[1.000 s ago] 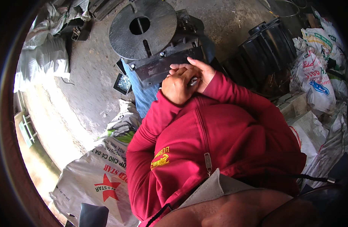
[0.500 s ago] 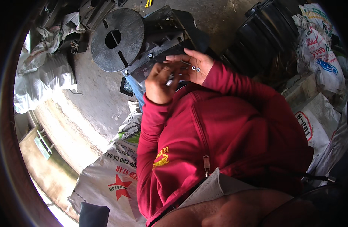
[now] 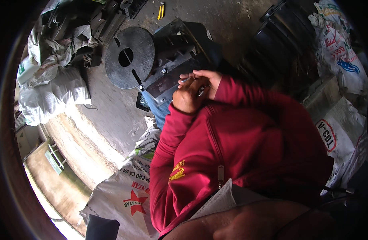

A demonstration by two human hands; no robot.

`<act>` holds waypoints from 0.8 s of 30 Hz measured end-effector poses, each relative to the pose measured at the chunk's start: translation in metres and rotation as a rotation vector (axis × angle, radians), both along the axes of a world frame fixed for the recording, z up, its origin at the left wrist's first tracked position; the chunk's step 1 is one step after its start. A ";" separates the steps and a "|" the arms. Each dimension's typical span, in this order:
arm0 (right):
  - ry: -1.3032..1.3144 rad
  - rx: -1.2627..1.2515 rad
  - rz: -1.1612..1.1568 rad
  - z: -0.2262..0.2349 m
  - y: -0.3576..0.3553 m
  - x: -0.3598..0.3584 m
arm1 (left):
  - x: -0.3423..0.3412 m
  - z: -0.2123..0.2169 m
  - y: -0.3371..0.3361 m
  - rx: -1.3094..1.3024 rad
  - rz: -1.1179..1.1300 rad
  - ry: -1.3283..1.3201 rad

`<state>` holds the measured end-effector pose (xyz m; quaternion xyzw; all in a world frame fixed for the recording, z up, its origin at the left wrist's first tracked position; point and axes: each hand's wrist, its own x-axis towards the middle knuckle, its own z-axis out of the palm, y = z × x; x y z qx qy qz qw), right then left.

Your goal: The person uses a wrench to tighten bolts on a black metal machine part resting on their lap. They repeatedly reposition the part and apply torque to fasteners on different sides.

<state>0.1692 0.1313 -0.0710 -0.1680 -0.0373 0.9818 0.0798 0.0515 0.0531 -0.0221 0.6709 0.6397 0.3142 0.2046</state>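
Observation:
My left hand point(image 3: 186, 99) is closed and lies over the palm of my right hand point(image 3: 212, 80); the two touch just in front of my chest. At the left fingertips shows a small silvery metal fastener point(image 3: 186, 80), too small to name surely. A small shiny nut point(image 3: 200, 91) shows in the cupped right palm, partly covered by the left fingers. The rest of what the palm holds is hidden. Right beyond my hands is a dark metal machine frame point(image 3: 160, 86) with bolts on it and a round slotted metal disc point(image 3: 142, 52) on its left.
A small dark tray point(image 3: 142, 102) of little parts sits beside my leg. A yellow cutter knife point(image 3: 161, 11) lies on the floor beyond the machine. Black drum-like parts point(image 3: 278, 40) stand at the right. White sacks point(image 3: 344, 60) and plastic bags point(image 3: 56, 94) line the sides.
My left hand has moved right and down onto my right palm, covering the nuts and bolts that lay open there. The right fingers have curled in. The view has shifted slightly.

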 end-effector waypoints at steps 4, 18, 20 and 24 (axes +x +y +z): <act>-0.121 0.056 -0.109 0.015 -0.004 0.001 | -0.013 -0.001 -0.002 0.109 -0.039 -0.152; -0.198 0.259 0.045 0.011 0.002 0.014 | -0.025 0.003 -0.010 0.119 0.083 -0.176; -0.268 0.310 0.058 0.018 0.002 0.014 | -0.028 0.004 -0.011 0.094 0.163 -0.164; -0.310 0.411 0.086 0.032 0.007 0.015 | -0.024 0.007 -0.012 0.104 0.270 -0.127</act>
